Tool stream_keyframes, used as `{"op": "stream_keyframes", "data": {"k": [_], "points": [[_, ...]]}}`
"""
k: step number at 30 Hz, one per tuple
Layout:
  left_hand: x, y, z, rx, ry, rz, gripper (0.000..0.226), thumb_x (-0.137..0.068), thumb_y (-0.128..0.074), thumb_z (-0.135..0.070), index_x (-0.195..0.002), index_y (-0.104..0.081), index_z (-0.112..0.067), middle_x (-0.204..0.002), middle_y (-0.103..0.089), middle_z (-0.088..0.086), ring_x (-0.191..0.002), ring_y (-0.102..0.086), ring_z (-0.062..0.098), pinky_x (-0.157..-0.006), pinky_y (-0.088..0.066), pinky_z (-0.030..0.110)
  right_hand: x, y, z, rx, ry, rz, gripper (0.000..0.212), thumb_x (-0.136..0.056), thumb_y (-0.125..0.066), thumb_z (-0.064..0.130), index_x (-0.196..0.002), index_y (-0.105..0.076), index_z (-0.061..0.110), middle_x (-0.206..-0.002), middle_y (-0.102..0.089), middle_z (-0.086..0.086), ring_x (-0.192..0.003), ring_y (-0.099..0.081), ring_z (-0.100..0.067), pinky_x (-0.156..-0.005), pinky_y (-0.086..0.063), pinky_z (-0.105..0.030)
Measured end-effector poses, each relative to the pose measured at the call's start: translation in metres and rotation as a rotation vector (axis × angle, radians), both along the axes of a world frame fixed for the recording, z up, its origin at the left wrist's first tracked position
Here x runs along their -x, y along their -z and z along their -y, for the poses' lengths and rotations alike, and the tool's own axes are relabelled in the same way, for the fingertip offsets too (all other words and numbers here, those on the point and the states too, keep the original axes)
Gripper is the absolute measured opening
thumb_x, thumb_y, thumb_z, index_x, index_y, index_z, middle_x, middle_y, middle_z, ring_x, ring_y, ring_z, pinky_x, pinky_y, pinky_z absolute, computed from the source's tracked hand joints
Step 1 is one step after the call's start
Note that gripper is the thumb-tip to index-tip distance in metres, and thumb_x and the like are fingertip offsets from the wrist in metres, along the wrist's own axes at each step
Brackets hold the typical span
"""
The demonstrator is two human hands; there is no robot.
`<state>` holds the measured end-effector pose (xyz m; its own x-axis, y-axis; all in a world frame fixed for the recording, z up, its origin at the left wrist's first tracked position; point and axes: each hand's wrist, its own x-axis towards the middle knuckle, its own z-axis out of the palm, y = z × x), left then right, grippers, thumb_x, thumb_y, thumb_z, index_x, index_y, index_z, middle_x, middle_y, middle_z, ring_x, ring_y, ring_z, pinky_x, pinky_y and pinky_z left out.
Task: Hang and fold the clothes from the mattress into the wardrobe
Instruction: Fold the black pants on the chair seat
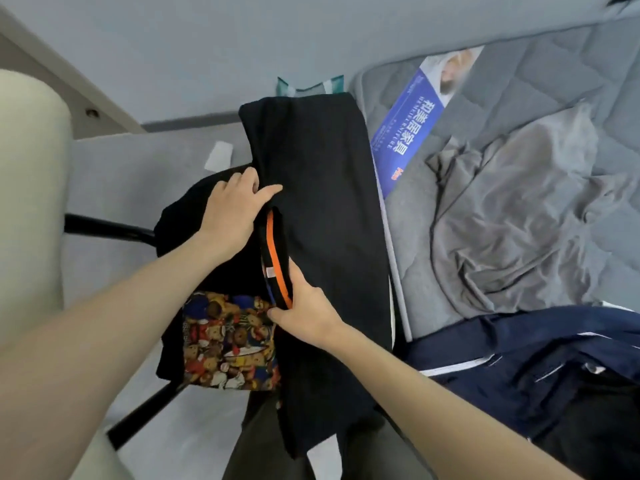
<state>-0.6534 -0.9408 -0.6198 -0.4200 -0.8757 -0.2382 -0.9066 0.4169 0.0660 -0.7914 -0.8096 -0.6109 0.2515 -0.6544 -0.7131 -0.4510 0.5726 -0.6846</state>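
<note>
Fingers (247, 176) of the left hand (230, 209) curl over a folded edge of the black fabric shirt with an orange-trimmed collar (322, 188). The thumb stretches across the front, so the cloth is pinched between them; the fingertips are tucked out of sight. At lower centre the right hand (308, 315) holds the collar, thumb below and forefinger along the orange band, its other fingers hidden behind the cloth.

The shirt hangs in mid-frame, off the grey quilted mattress (571, 98) at right. Its lower end is lost against the person's olive trousers (256, 448). A colourful cartoon-bear print (228, 341) shows on it, partly covered by the fold.

A small white neck tag (270, 271) sits inside the collar, its writing too small to read. On the mattress edge a blue printed label (412, 133) reads 和美居家具 in white. The Latin line beside it is too blurred to make out, as is the photo at its upper end.

A crumpled grey garment (512, 220) lies on the mattress, and a navy garment with white piping (526, 362) is cut off at lower right. A teal object (308, 85) peeps above the shirt, mostly hidden.
</note>
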Motion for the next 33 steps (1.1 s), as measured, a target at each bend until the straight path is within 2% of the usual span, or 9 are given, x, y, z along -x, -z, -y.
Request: {"op": "stream_keyframes", "data": {"k": [3, 6, 9, 12, 16, 20, 23, 28, 33], "points": [[-0.027, 0.024, -0.017, -0.195, -0.080, 0.099, 0.074, -0.085, -0.055, 0.000, -0.149, -0.026, -0.024, -0.147, -0.025, 0.011, -0.132, -0.029, 0.032, -0.101, -0.035, 0.044, -0.016, 0.018, -0.001, -0.082, -0.164, -0.117, 0.063, -0.093, -0.055, 0.034, -0.149, -0.027, 0.028, -0.118, -0.063, -0.004, -0.106, -0.061, -0.021, -0.095, -0.050, -0.036], [-0.034, 0.033, -0.039, -0.160, -0.228, -0.072, 0.073, -0.087, -0.053, 0.003, -0.150, -0.024, -0.019, -0.155, -0.021, 0.009, -0.142, -0.021, 0.028, -0.110, -0.030, 0.044, -0.014, 0.020, -0.007, 0.104, -0.266, -0.459, 0.036, -0.096, -0.047, 0.041, -0.128, -0.055, 0.027, -0.113, -0.066, 0.003, -0.105, -0.060, -0.020, -0.090, -0.049, -0.038], [-0.023, 0.038, -0.055, -0.054, -0.214, -0.223, 0.067, -0.090, -0.046, -0.001, -0.150, -0.022, -0.018, -0.159, -0.013, 0.006, -0.147, -0.008, 0.025, -0.116, -0.021, 0.047, 0.007, 0.018, -0.015, 0.451, -0.229, -0.736, 0.035, -0.093, -0.052, 0.034, -0.127, -0.055, 0.026, -0.125, -0.056, 0.002, -0.117, -0.047, -0.021, -0.096, -0.038, -0.037], [-0.008, 0.048, -0.068, -0.336, -0.164, -0.109, 0.069, -0.097, -0.038, -0.018, -0.152, 0.004, -0.025, -0.160, 0.009, 0.002, -0.147, 0.006, 0.022, -0.117, -0.006, 0.053, 0.041, 0.025, -0.019, 0.375, -0.314, -0.882, 0.051, -0.094, -0.051, 0.039, -0.142, -0.038, 0.035, -0.154, -0.023, -0.001, -0.138, -0.022, -0.028, -0.110, -0.024, -0.048], [0.008, 0.062, -0.077, -0.505, -0.244, 0.024, 0.080, -0.097, -0.041, -0.027, -0.148, 0.021, -0.025, -0.153, 0.032, 0.005, -0.144, 0.019, 0.033, -0.115, -0.006, 0.058, 0.071, 0.045, -0.027, 0.300, -0.437, -0.685, 0.050, -0.099, -0.041, 0.043, -0.146, -0.024, 0.047, -0.160, 0.005, 0.008, -0.145, 0.001, -0.027, -0.118, -0.015, -0.044], [0.034, 0.045, -0.075, -0.254, -0.368, 0.073, 0.066, -0.094, -0.047, -0.027, -0.151, -0.016, -0.021, -0.159, -0.009, 0.006, -0.137, -0.034, 0.031, -0.109, 0.005, 0.065, 0.089, 0.044, -0.028, 0.486, 0.115, -0.577, 0.038, -0.091, -0.060, 0.020, -0.128, -0.052, 0.024, -0.142, -0.033, 0.001, -0.125, -0.029, -0.016, -0.099, -0.039, -0.030], [0.051, 0.034, -0.058, -0.153, -0.472, -0.191, 0.050, -0.095, -0.046, -0.019, -0.143, -0.035, -0.017, -0.151, -0.031, 0.004, -0.127, -0.043, 0.027, -0.110, -0.023, 0.054, 0.102, 0.047, -0.030, 0.141, 0.500, -0.404, 0.053, -0.082, -0.073, 0.027, -0.125, -0.044, 0.016, -0.125, -0.048, -0.003, -0.112, -0.049, -0.016, -0.096, -0.045, -0.033], [0.097, 0.030, -0.023, -0.152, 0.007, -0.232, 0.086, -0.084, -0.058, 0.008, -0.151, -0.015, -0.024, -0.159, -0.009, -0.002, -0.134, -0.033, 0.022, -0.095, -0.047, 0.037, 0.118, 0.053, -0.034, -0.194, 0.428, -0.165, 0.073, -0.069, -0.085, 0.028, -0.127, -0.042, 0.017, -0.118, -0.060, 0.002, -0.106, -0.061, -0.014, -0.096, -0.051, -0.035], [0.149, 0.031, 0.006, -0.070, 0.559, 0.337, 0.107, -0.080, -0.070, -0.011, -0.151, 0.006, -0.033, -0.160, 0.000, 0.003, -0.147, -0.001, 0.026, -0.116, -0.012, 0.054, 0.126, 0.032, -0.018, -0.120, 0.278, -0.102, 0.061, -0.070, -0.083, 0.020, -0.121, -0.051, 0.018, -0.111, -0.065, 0.005, -0.100, -0.064, -0.011, -0.089, -0.055, -0.031]]}}
